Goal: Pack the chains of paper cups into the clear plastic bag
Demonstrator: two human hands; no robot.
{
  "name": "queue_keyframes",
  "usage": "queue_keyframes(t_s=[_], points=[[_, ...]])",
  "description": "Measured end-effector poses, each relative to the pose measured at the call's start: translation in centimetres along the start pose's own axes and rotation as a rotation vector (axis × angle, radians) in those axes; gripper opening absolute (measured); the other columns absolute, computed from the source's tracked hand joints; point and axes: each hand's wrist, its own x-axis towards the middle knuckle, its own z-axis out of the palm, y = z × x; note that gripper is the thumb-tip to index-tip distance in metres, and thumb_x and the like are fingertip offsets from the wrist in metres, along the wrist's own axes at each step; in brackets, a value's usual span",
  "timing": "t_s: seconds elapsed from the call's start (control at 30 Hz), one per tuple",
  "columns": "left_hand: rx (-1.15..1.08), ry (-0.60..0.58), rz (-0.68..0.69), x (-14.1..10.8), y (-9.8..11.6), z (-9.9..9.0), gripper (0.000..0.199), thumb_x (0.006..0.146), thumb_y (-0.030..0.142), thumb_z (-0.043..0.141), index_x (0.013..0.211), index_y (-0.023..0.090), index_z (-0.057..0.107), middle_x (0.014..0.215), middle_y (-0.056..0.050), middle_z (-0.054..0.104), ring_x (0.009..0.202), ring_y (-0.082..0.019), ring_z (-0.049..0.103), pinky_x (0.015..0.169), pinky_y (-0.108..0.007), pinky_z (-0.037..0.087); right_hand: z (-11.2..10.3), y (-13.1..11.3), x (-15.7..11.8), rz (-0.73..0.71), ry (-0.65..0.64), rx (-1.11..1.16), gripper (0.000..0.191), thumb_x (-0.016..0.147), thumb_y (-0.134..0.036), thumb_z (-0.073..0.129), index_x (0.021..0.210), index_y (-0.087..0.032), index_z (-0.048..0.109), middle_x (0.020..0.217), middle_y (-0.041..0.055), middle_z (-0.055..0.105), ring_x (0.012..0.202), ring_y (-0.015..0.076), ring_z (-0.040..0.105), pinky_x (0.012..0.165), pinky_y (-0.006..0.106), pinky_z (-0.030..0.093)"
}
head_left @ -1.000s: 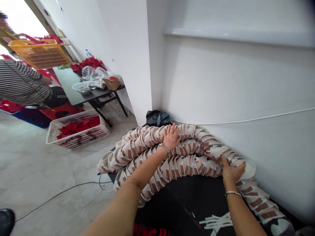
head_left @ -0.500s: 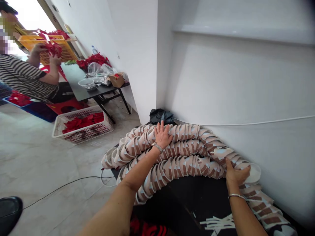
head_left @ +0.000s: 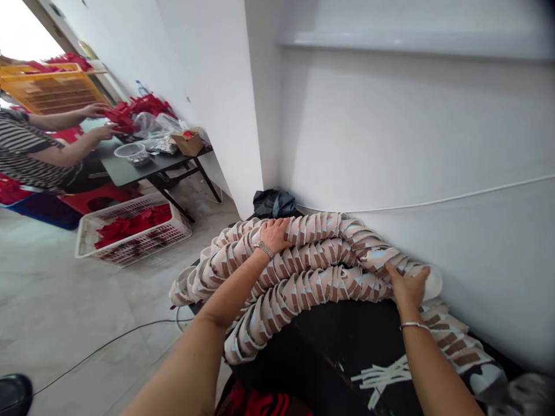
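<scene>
Long curved stacks of nested beige-and-brown fabric pieces [head_left: 321, 286] with light-blue patches lie side by side on a black table [head_left: 329, 329]. My left hand [head_left: 276, 234], with a metal watch band at the wrist, curls its fingers over the rearmost part of the stacks. At the right end of an upper stack, my right hand [head_left: 410, 286] is closed round the fabric pieces [head_left: 381, 256], thumb and fingers on opposite sides. A pale rounded end piece [head_left: 433, 283] shows just beyond that hand. Below, white strips [head_left: 384, 375] lie in a loose pile.
A black plastic bag [head_left: 274, 203] sits behind the stacks against the white wall [head_left: 390, 127]. On the left, a co-worker in a striped shirt [head_left: 26, 150] handles red fabric at a table [head_left: 130, 176]. A white basket [head_left: 130, 231] with red pieces stands on the floor.
The view has shifted, so the surroundings appear farther left. My left hand's spread fingers have curled over the stack. My right hand keeps its grip. The co-worker's hands have moved to the table.
</scene>
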Motion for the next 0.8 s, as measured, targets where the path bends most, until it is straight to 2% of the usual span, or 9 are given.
queue_keyframes(t_s=[0.07, 0.13, 0.23, 0.33, 0.47, 0.53, 0.63, 0.73, 0.8], points=[[0.043, -0.052, 0.029, 0.6, -0.7, -0.1, 0.109, 0.068, 0.043, 0.091, 0.162, 0.03, 0.037, 0.167, -0.01, 0.041, 0.148, -0.045, 0.037, 0.12, -0.057, 0.037, -0.3, -1.0, 0.1, 0.08, -0.042, -0.042, 0.134, 0.06, -0.06, 0.086, 0.166, -0.007, 0.022, 0.141, 0.0321, 0.057, 0.125, 0.0522, 0.058, 0.106, 0.067, 0.044], [0.06, -0.067, 0.054, 0.9, -1.0, 0.0, 0.112, 0.068, 0.037, 0.09, 0.164, 0.029, 0.033, 0.171, -0.01, 0.034, 0.149, -0.045, 0.036, 0.119, -0.057, 0.039, -0.4, -1.7, 0.2, 0.085, -0.069, -0.04, 0.131, 0.062, -0.059, 0.084, 0.166, -0.008, 0.023, 0.143, 0.0313, 0.056, 0.126, 0.051, 0.058, 0.108, 0.064, 0.044], [0.006, -0.054, 0.108, 1.1, -0.4, 0.3, 0.096, 0.078, 0.033, 0.079, 0.163, 0.025, 0.034, 0.166, -0.01, 0.041, 0.141, -0.036, 0.048, 0.115, -0.047, 0.045, 0.3, -1.8, 0.4, 0.072, -0.074, 0.042, 0.127, 0.061, -0.056, 0.084, 0.165, -0.01, 0.028, 0.144, 0.0269, 0.058, 0.126, 0.0462, 0.058, 0.11, 0.059, 0.043], [-0.049, -0.046, 0.179, 0.7, 1.2, 0.5, 0.083, 0.084, 0.034, 0.073, 0.16, 0.024, 0.041, 0.161, -0.008, 0.048, 0.139, -0.033, 0.05, 0.116, -0.042, 0.046, 1.3, -1.5, 0.4, 0.076, -0.049, 0.217, 0.122, 0.059, -0.058, 0.085, 0.163, -0.015, 0.036, 0.144, 0.0206, 0.059, 0.124, 0.038, 0.059, 0.111, 0.051, 0.044], [-0.054, -0.017, 0.203, 0.4, 2.8, 0.7, 0.084, 0.086, 0.04, 0.076, 0.16, 0.025, 0.04, 0.162, -0.008, 0.047, 0.14, -0.033, 0.05, 0.117, -0.043, 0.046, 2.0, -1.6, -0.5, 0.105, 0.007, 0.422, 0.117, 0.063, -0.062, 0.081, 0.161, -0.016, 0.038, 0.146, 0.0178, 0.058, 0.124, 0.0324, 0.059, 0.11, 0.044, 0.046], [-0.076, -0.044, 0.158, 1.2, 2.9, 0.6, 0.09, 0.084, 0.05, 0.078, 0.161, 0.026, 0.038, 0.163, -0.009, 0.046, 0.139, -0.035, 0.052, 0.115, -0.044, 0.047, 2.2, -2.3, -1.5, 0.135, 0.056, 0.437, 0.113, 0.068, -0.065, 0.076, 0.161, -0.014, 0.037, 0.151, 0.0195, 0.054, 0.13, 0.0341, 0.057, 0.114, 0.046, 0.043], [-0.149, -0.19, 0.124, 3.8, 2.7, 0.2, 0.101, 0.08, 0.065, 0.078, 0.163, 0.026, 0.035, 0.16, -0.01, 0.051, 0.139, -0.036, 0.055, 0.114, -0.043, 0.048, 2.9, -4.1, -3.1, 0.169, 0.097, 0.403, 0.117, 0.076, -0.074, 0.068, 0.164, -0.009, 0.028, 0.161, 0.0247, 0.041, 0.142, 0.0393, 0.046, 0.12, 0.05, 0.036], [-0.182, -0.364, 0.124, 6.3, 2.7, 0.0, 0.107, 0.077, 0.067, 0.08, 0.164, 0.025, 0.033, 0.147, -0.009, 0.063, 0.13, -0.037, 0.063, 0.108, -0.041, 0.05, 4.5, -6.5, -4.2, 0.179, 0.093, 0.327, 0.136, 0.07, -0.079, 0.074, 0.167, -0.006, 0.015, 0.163, 0.0314, 0.033, 0.146, 0.0479, 0.037, 0.121, 0.06, 0.029], [-0.179, -0.4, 0.153, 7.0, 3.0, 0.2, 0.106, 0.078, 0.064, 0.08, 0.164, 0.025, 0.032, 0.141, -0.008, 0.067, 0.123, -0.037, 0.067, 0.103, -0.04, 0.052, 5.9, -8.1, -4.2, 0.196, 0.124, 0.271, 0.142, 0.065, -0.077, 0.081, 0.167, -0.006, 0.01, 0.16, 0.034, 0.033, 0.145, 0.052, 0.033, 0.119, 0.068, 0.025]])
